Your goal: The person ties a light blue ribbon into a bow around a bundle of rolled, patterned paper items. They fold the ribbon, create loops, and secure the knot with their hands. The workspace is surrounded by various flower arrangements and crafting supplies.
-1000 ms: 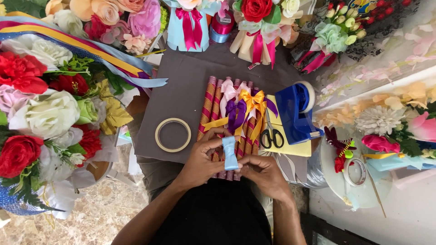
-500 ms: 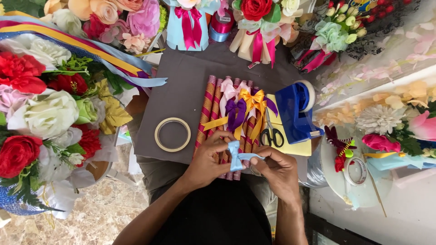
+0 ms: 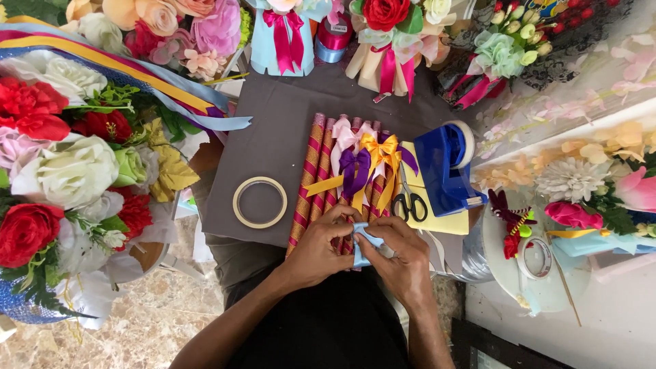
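Observation:
Both my hands meet over the near edge of a small dark grey table point(image 3: 273, 130). My left hand point(image 3: 321, 249) and my right hand point(image 3: 400, 256) pinch a folded piece of light blue ribbon point(image 3: 365, 239) between their fingertips. Just beyond the hands lie several red-and-gold striped wrapped sticks point(image 3: 316, 171) side by side. Pink, purple and yellow ribbon bows point(image 3: 365, 160) rest on top of them.
A roll of clear tape point(image 3: 260, 202) lies left of the sticks. Black scissors point(image 3: 408, 202) on yellow paper and a blue tape dispenser point(image 3: 444, 167) sit to the right. Artificial flower bouquets point(image 3: 61, 164) crowd the left, back and right sides.
The blue ribbon stood upright between my fingers, then was turned sideways. Now both hands have closed together over it and folded it smaller.

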